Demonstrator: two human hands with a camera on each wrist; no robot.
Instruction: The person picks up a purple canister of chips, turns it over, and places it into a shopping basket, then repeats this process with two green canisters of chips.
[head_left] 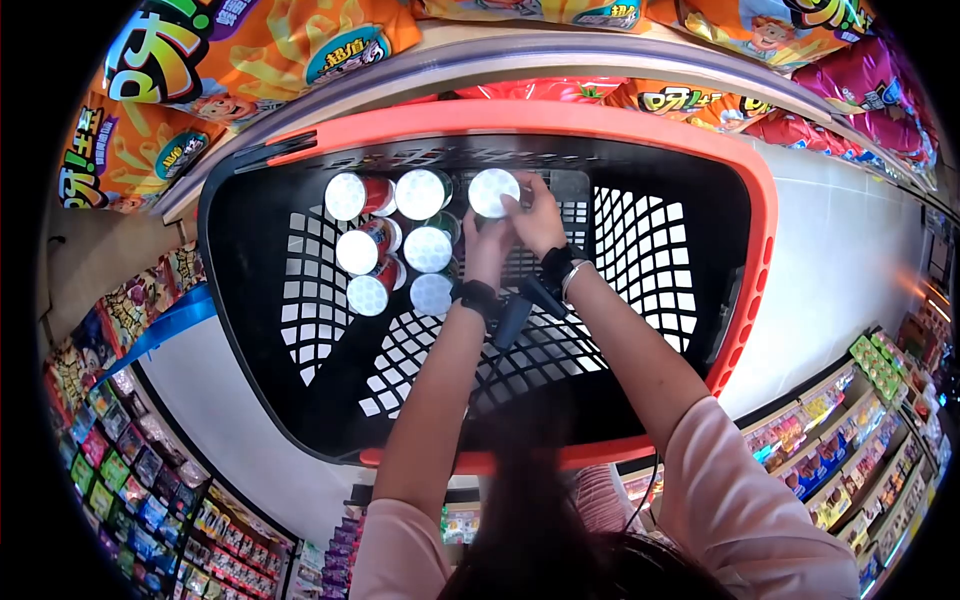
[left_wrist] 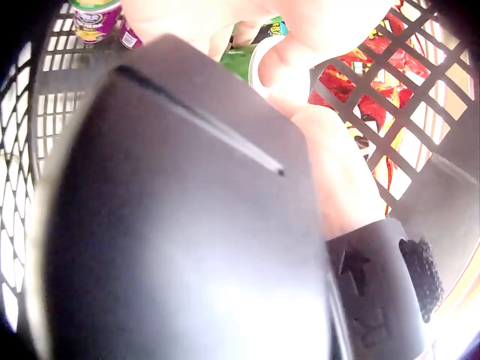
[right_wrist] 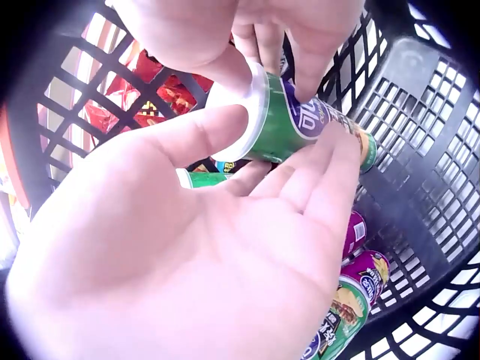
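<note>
Inside the black plastic mesh basket with a red-orange rim (head_left: 762, 220), both hands are curled round a green cylindrical canister with a white lid (head_left: 493, 192). It is near the basket's far wall, the left hand (head_left: 487, 248) and right hand (head_left: 541, 218) gripping its sides. Six other white-lidded canisters (head_left: 428, 249) are in the basket's left part, in two rows.

Reaching forward and down with left arm (head_left: 430, 400) and right arm (head_left: 635, 360), both forearms bare. Holding left hand (head_left: 487, 245) and right hand (head_left: 540, 218) close together, gripping with bent fingers (right_wrist: 322, 176) and thumbs (right_wrist: 214, 133), with right palm (right_wrist: 187, 270) open to view.
</note>
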